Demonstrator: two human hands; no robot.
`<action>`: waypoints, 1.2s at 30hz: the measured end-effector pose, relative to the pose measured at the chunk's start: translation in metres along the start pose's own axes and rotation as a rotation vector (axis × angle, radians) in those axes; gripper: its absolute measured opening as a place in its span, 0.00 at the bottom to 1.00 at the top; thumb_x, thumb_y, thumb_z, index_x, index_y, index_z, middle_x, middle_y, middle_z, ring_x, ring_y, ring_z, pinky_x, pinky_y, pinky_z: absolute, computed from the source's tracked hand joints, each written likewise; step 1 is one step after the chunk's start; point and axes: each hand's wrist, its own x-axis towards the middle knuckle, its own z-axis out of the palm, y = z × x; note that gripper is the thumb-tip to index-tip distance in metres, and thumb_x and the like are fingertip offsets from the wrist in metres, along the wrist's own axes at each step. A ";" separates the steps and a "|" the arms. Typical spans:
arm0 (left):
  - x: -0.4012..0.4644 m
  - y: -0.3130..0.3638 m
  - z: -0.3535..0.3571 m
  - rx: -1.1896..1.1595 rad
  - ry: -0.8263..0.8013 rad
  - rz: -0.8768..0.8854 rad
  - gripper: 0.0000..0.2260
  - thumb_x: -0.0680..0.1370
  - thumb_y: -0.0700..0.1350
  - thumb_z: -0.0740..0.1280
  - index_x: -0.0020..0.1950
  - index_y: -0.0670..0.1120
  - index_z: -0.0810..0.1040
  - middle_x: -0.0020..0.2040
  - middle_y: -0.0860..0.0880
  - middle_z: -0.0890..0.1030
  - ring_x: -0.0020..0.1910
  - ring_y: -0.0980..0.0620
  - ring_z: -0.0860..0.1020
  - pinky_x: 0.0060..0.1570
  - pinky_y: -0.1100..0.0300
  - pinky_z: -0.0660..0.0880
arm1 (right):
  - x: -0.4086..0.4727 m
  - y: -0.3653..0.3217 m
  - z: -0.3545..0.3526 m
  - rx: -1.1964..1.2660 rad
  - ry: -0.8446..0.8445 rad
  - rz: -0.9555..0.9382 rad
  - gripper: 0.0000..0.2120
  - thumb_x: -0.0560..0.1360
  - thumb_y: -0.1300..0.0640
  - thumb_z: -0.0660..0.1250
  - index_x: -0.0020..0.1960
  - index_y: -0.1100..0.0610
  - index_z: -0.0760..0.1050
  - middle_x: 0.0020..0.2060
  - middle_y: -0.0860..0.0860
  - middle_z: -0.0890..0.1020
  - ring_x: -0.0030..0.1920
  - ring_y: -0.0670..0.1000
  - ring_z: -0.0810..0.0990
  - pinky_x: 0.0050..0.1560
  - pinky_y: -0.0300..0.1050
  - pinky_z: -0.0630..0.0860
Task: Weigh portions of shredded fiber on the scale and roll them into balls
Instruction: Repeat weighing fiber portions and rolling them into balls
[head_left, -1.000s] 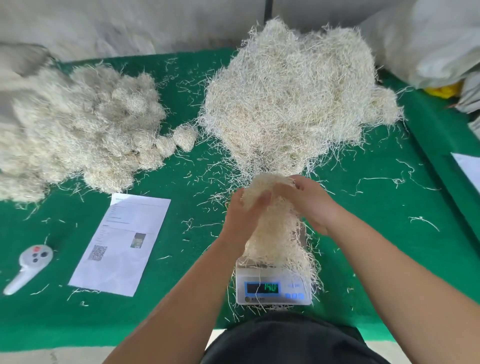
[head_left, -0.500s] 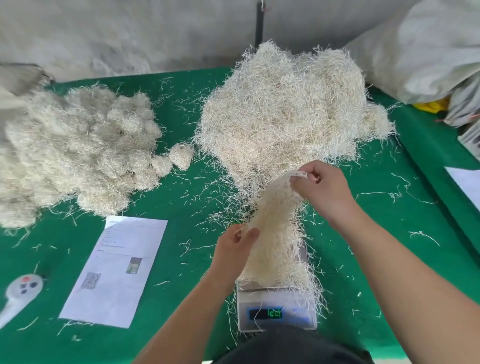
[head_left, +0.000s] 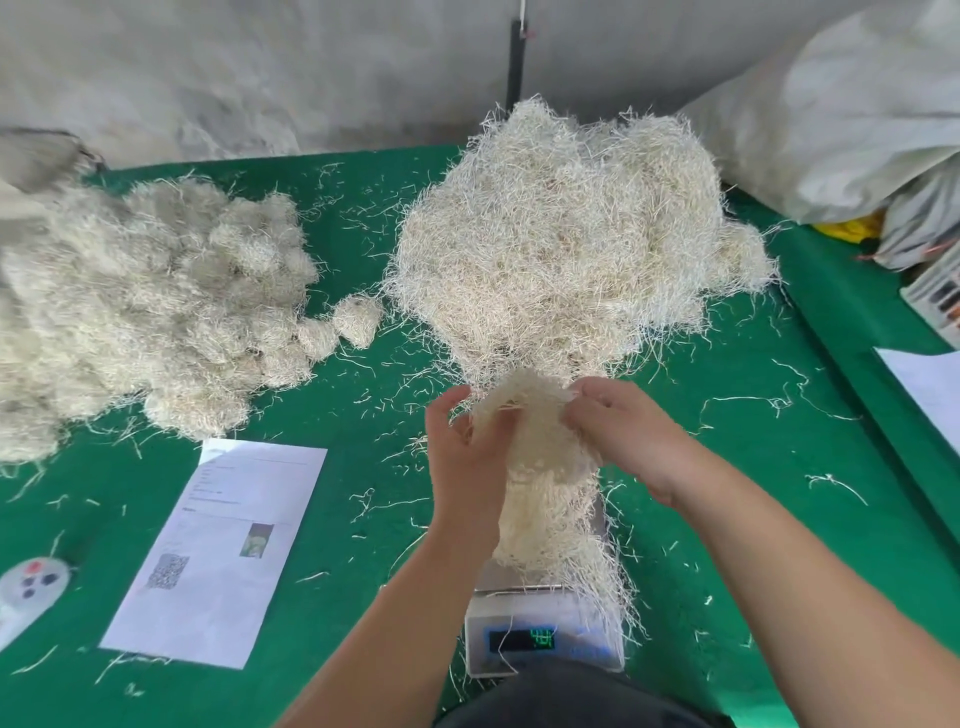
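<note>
Head view, fiber portion (head_left: 530, 415) between both hands' fingers (head_left: 576, 415)

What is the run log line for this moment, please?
left hand: grips fiber portion | right hand: grips it | portion: over scale | phase: shaping

one scale (head_left: 540, 631), digital, one lit display. two hands: left hand (head_left: 465, 449), right hand (head_left: 626, 434). one loose fiber heap (head_left: 566, 244). one pile of rolled fiber balls (head_left: 145, 306), individual balls too many and too merged to count. one printed sheet (head_left: 218, 551); one further sheet's corner (head_left: 924, 389). one white remote (head_left: 28, 584). one white sack (head_left: 841, 109).
</note>
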 end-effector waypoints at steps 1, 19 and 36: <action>0.000 0.000 0.002 -0.037 0.028 -0.010 0.26 0.63 0.57 0.80 0.58 0.67 0.74 0.50 0.51 0.86 0.44 0.52 0.86 0.40 0.57 0.82 | -0.003 0.000 0.001 -0.030 -0.043 0.016 0.09 0.78 0.57 0.64 0.44 0.61 0.77 0.33 0.49 0.74 0.33 0.49 0.70 0.39 0.47 0.66; 0.009 -0.018 -0.027 0.657 -0.267 -0.022 0.17 0.78 0.48 0.75 0.62 0.62 0.74 0.53 0.53 0.83 0.40 0.52 0.85 0.41 0.53 0.83 | 0.012 0.017 -0.003 -0.004 0.435 -0.166 0.07 0.77 0.63 0.69 0.41 0.58 0.73 0.33 0.49 0.74 0.27 0.44 0.65 0.26 0.38 0.63; -0.005 -0.006 -0.020 0.567 -0.044 0.174 0.15 0.77 0.54 0.72 0.58 0.66 0.69 0.48 0.61 0.78 0.45 0.63 0.77 0.41 0.66 0.74 | 0.032 0.036 0.009 0.289 0.435 0.187 0.11 0.79 0.60 0.65 0.56 0.47 0.80 0.30 0.42 0.79 0.28 0.43 0.72 0.31 0.39 0.70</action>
